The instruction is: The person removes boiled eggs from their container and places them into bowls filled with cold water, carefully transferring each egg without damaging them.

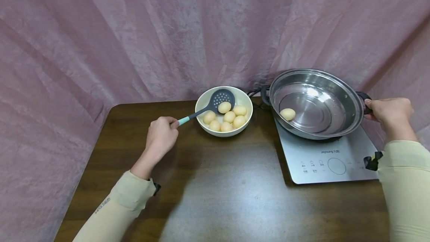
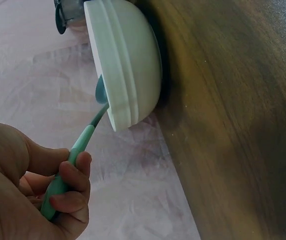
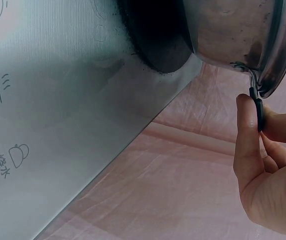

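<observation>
My left hand (image 1: pixel 162 137) grips the green handle of a grey skimmer (image 1: pixel 220 95), whose perforated head lies over the pale bowl (image 1: pixel 223 134). One pale yellow egg (image 1: pixel 224 107) sits on that head. Several more eggs (image 1: pixel 239 121) are in the bowl. At the right, my right hand (image 1: pixel 391 113) pinches the black side handle (image 3: pixel 260 115) of a wide steel pan (image 1: pixel 310 132). The pan is tilted to the left, with its right side raised off the cooktop. A single egg (image 1: pixel 287 114) rests at the pan's lower left, against the wall.
A silver induction cooktop (image 1: pixel 315 163) lies under the pan on the brown wooden table (image 1: pixel 228 182). Black cable (image 1: pixel 256 92) shows between bowl and pan. Pink curtains (image 1: pixel 188 29) hang right behind the table's back edge.
</observation>
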{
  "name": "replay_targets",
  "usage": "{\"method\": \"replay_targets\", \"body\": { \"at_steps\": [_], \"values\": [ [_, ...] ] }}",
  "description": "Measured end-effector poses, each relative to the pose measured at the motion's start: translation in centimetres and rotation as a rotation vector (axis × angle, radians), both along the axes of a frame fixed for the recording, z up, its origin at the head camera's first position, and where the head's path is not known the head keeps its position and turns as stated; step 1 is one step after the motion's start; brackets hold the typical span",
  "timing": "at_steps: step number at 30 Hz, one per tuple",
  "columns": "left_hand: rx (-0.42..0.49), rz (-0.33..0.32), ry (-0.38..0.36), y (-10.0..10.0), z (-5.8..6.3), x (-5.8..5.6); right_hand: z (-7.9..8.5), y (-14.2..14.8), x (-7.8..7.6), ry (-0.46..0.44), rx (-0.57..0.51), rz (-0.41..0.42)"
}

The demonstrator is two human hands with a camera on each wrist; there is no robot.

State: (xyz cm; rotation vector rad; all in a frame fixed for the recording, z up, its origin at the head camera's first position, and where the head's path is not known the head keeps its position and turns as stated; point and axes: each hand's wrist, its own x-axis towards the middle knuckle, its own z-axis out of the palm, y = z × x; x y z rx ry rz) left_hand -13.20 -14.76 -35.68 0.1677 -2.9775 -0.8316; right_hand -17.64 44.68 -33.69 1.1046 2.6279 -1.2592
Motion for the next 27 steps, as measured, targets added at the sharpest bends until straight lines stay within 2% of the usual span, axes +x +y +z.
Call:
{"method": "replay_targets", "body": {
  "at_steps": [13, 22, 27],
  "values": [
    [-0.097, -0.041, 0.128, 0.16, -0.12, 0.03, 0.14, -0.05, -0.15, 0.003, -0.016, 0.005],
    [-0.146, -0.063, 0.280, 0.07, -0.24, -0.11, -0.13, 0.17, -0.27, 0.021, -0.029, -0.011],
    [-0.154, -0.056, 0.326, 0.11, -0.20, -0.06, -0.11, 0.18, -0.20, 0.019, -0.025, -0.001]
  ]
}}
